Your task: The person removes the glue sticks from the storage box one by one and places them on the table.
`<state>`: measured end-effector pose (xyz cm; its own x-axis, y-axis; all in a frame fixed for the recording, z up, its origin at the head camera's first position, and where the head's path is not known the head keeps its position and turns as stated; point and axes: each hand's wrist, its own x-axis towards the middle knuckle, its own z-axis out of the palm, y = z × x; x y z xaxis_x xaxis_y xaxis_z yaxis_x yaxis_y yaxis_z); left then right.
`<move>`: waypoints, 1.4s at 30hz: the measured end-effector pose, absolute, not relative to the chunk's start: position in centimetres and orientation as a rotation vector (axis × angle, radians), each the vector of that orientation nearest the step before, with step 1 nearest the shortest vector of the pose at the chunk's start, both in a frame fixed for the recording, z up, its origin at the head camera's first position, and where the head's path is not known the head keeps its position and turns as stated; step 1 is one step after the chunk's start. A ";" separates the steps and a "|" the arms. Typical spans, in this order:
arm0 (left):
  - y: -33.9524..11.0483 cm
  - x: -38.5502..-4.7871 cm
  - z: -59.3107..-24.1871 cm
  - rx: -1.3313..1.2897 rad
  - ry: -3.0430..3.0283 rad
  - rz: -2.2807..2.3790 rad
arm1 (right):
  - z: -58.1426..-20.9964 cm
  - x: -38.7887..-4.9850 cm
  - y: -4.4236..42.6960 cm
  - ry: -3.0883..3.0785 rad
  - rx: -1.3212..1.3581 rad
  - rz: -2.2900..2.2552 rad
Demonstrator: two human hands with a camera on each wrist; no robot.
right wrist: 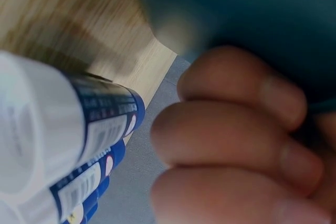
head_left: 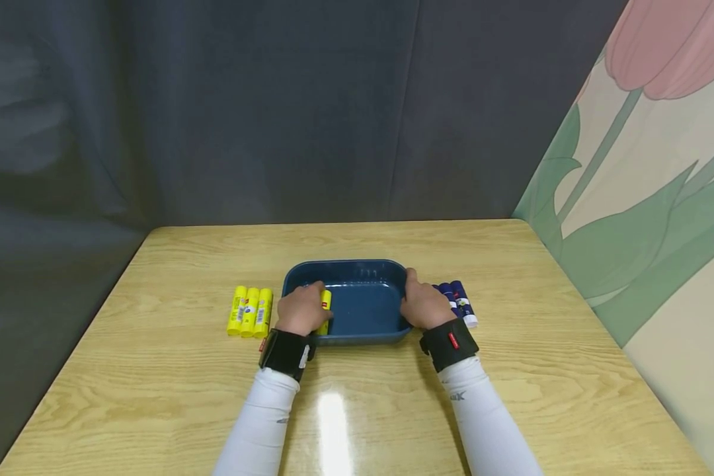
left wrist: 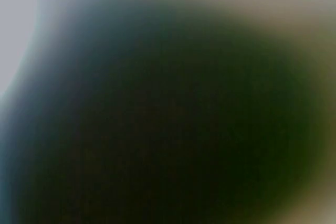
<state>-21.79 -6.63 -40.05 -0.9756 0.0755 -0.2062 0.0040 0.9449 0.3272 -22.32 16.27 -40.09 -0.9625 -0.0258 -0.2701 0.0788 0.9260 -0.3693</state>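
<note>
A dark blue rectangular tray (head_left: 369,311) with raised walls stands on the table between both hands. My left hand (head_left: 300,309) reaches over its left wall and holds a yellow glue stick (head_left: 326,301) inside, at the left end, thumb across it. The left wrist view is too dark and blurred to show the grip. My right hand (head_left: 426,304) grips the tray's right rim; in the right wrist view its fingers (right wrist: 231,124) curl against the tray's outer wall (right wrist: 210,3).
Three yellow glue sticks (head_left: 250,311) lie side by side left of the tray. Right of it, partly behind my right hand, are several blue-and-white glue sticks (head_left: 464,305). The wooden table (head_left: 184,390) ends at a dark curtain (head_left: 274,119); a flower-patterned wall (head_left: 648,198) is on the right.
</note>
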 end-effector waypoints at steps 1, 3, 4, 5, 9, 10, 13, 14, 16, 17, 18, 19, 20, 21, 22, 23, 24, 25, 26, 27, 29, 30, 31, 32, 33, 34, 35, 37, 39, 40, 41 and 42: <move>-6.6 -21.8 -40.0 0.061 2.885 0.485 | -40.1 -22.4 16.3 2.814 0.040 -0.557; -6.7 -21.8 -39.9 0.063 2.884 0.484 | -40.1 -22.5 16.3 2.815 0.041 -0.558; -6.7 -21.9 -39.9 0.063 2.882 0.484 | -40.1 -22.5 16.3 2.814 0.041 -0.557; -6.7 -21.9 -39.9 0.065 2.880 0.482 | -40.1 -22.5 16.3 2.814 0.039 -0.556; -6.7 -21.9 -40.0 0.061 2.872 0.482 | -40.2 -22.5 16.3 2.805 0.043 -0.555; -6.7 -21.9 -40.0 0.060 2.872 0.485 | -40.2 -22.5 16.3 2.804 0.043 -0.554; -6.7 -21.9 -40.2 0.060 2.873 0.489 | -40.2 -22.5 16.4 2.804 0.048 -0.549; -6.7 -21.9 -40.2 0.061 2.874 0.489 | -40.2 -22.5 16.4 2.807 0.045 -0.548; -6.7 -21.9 -40.2 0.065 2.873 0.487 | -40.2 -22.5 16.4 2.813 0.039 -0.544; -6.7 -21.9 -40.2 0.065 2.872 0.485 | -40.3 -22.5 16.4 2.815 0.035 -0.543; -6.7 -21.9 -40.2 0.065 2.870 0.483 | -40.3 -22.5 16.4 2.818 0.030 -0.543; -6.7 -21.9 -40.2 0.066 2.868 0.482 | -40.3 -22.5 16.4 2.820 0.029 -0.544; -6.7 -21.9 -40.2 0.065 2.867 0.480 | -40.3 -22.5 16.4 2.820 0.027 -0.546; -6.7 -21.9 -40.2 0.065 2.865 0.479 | -40.3 -22.5 16.4 2.820 0.027 -0.547; -6.7 -21.9 -40.2 0.065 2.864 0.478 | -40.3 -22.5 16.4 2.819 0.026 -0.547; -6.7 -21.9 -40.2 0.065 2.864 0.478 | -40.3 -22.5 16.4 2.819 0.026 -0.549; -6.7 -21.9 -40.2 0.067 2.865 0.476 | -40.3 -22.5 16.4 2.819 0.028 -0.548; -6.7 -21.9 -40.2 0.070 2.868 0.475 | -40.3 -22.5 16.4 2.818 0.030 -0.548; -6.6 -21.9 -40.2 0.072 2.871 0.473 | -40.2 -22.5 16.3 2.817 0.032 -0.548; -6.6 -21.9 -40.2 0.075 2.873 0.473 | -40.2 -22.5 16.3 2.817 0.035 -0.548; -6.6 -21.9 -40.2 0.081 2.879 0.470 | -40.2 -22.5 16.3 2.815 0.040 -0.550; -6.6 -21.9 -40.2 0.082 2.880 0.466 | -40.2 -22.5 16.3 2.812 0.044 -0.551; -6.6 -21.9 -40.3 0.081 2.880 0.464 | -40.2 -22.4 16.3 2.809 0.046 -0.551; -6.6 -21.9 -40.3 0.080 2.880 0.462 | -40.2 -22.4 16.4 2.806 0.049 -0.551; -6.6 -21.9 -40.3 0.078 2.879 0.461 | -40.2 -22.4 16.4 2.805 0.050 -0.550; -6.5 -21.9 -40.3 0.076 2.879 0.460 | -40.2 -22.4 16.4 2.805 0.049 -0.548; -6.5 -21.9 -40.3 0.073 2.878 0.461 | -40.2 -22.4 16.4 2.804 0.050 -0.547; -6.5 -21.9 -40.2 0.065 2.877 0.465 | -40.3 -22.5 16.4 2.806 0.048 -0.544; -6.5 -21.9 -40.2 0.059 2.873 0.471 | -40.3 -22.5 16.4 2.807 0.046 -0.545; -6.4 -21.9 -40.2 0.057 2.871 0.472 | -40.3 -22.6 16.4 2.806 0.047 -0.544; -6.4 -21.9 -40.2 0.055 2.869 0.472 | -40.3 -22.6 16.3 2.805 0.047 -0.546; -6.4 -21.9 -40.2 0.054 2.867 0.472 | -40.3 -22.6 16.3 2.806 0.047 -0.547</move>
<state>-21.89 -6.42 -40.22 -0.9718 0.0740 -0.2240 -0.0018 0.9472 0.3206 -22.56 16.35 -40.26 -0.9598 -0.0220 -0.2800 0.0847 0.9277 -0.3635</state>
